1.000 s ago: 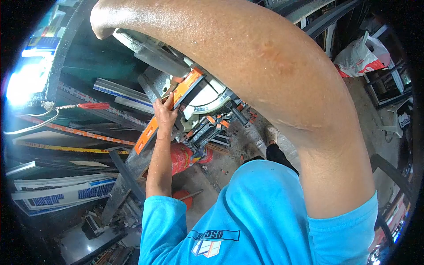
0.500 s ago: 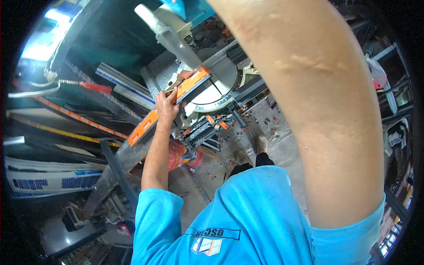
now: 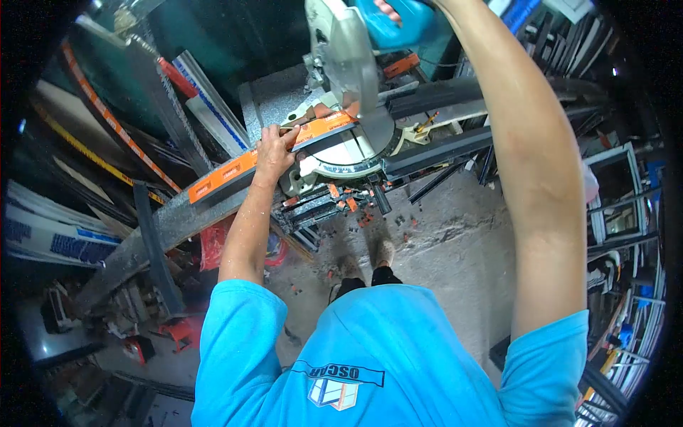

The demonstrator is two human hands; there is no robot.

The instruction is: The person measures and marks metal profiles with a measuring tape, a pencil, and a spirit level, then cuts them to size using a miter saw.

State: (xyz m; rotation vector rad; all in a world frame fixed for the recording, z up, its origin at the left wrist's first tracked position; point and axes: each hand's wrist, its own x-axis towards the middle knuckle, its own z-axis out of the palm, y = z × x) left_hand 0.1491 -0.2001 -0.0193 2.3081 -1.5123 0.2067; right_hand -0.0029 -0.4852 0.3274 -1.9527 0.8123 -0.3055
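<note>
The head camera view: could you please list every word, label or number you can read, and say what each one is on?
"OSCAR", seen upside down: on the chest print of the blue T-shirt, above a small window-like logo.
Orange label on the long profile under the left hand: print too small to read.
Blue print on the white wrapped profiles at the left: blurred, unreadable.
Mitre saw, its handle in the right hand's grip: no legible marking.
</note>
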